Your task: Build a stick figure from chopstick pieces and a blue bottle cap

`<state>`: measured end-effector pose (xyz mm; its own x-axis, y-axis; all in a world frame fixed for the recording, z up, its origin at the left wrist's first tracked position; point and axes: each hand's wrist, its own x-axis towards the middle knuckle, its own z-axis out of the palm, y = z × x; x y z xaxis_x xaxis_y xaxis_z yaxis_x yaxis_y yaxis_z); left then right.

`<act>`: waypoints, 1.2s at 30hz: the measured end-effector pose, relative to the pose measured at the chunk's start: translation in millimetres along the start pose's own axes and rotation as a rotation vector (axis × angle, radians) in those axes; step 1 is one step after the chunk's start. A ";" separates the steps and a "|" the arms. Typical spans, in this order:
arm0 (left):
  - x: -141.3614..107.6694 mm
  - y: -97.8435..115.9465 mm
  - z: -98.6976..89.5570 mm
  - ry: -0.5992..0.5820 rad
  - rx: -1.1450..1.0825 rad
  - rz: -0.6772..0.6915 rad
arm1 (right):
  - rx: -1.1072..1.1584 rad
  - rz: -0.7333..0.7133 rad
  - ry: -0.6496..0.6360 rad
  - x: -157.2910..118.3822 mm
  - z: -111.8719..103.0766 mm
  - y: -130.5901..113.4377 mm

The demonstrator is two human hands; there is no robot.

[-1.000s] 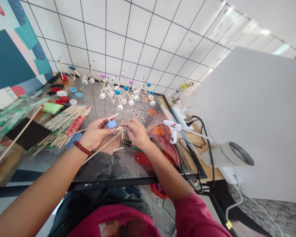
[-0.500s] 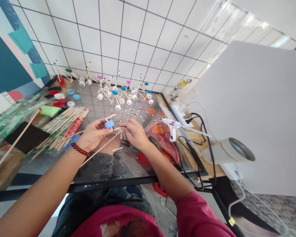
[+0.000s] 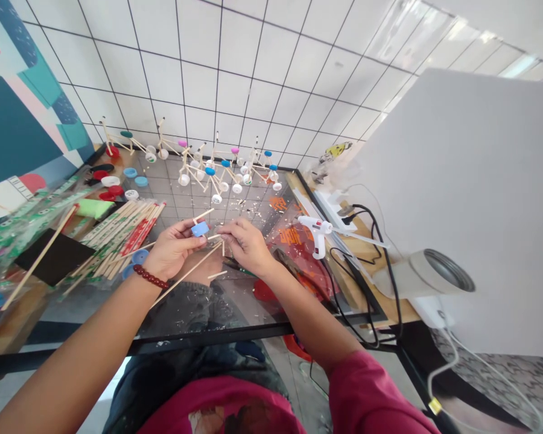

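Note:
My left hand (image 3: 171, 247), with a beaded bracelet at the wrist, pinches a small blue rectangular piece (image 3: 200, 229) with a pale wooden stick (image 3: 204, 214) behind it. Close beside it, my right hand (image 3: 247, 246) has thumb and fingers pressed together on the end of a short wooden stick (image 3: 214, 237), whose other end reaches toward the blue piece. Whether the two touch is too small to tell. Below the hands, a long thin stick (image 3: 185, 274) lies slanted on the glass tabletop, and a short cut stick (image 3: 218, 274) lies beside it.
Small stick-and-bottle-cap bicycles (image 3: 217, 172) stand along the back. Wrapped chopsticks (image 3: 122, 238), loose caps (image 3: 111, 181) and a black sheet (image 3: 57, 256) lie at left. A white glue gun (image 3: 317, 234) with black cables (image 3: 391, 283) and a pale cylinder (image 3: 425, 274) are at right.
The view has shifted slightly. Both hands keep nearly the same pose, the left on the blue piece and the right on the short stick.

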<state>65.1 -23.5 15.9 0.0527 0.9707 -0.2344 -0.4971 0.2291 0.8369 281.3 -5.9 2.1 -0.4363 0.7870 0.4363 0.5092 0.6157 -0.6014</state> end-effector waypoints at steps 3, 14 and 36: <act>-0.1 0.1 0.2 -0.001 0.004 -0.002 | 0.003 -0.021 0.004 0.0 0.3 0.6; -2.5 -1.2 1.5 -0.025 0.038 0.064 | -0.001 -0.057 0.007 -0.5 0.9 2.1; -1.2 -2.8 4.3 0.046 0.000 0.121 | -0.023 -0.083 0.078 -0.2 5.5 2.7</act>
<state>70.2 -25.0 15.9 -0.0470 0.9869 -0.1540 -0.4973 0.1106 0.8605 278.6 -4.6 -3.3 -0.4196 0.7332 0.5351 0.4908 0.6792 -0.5457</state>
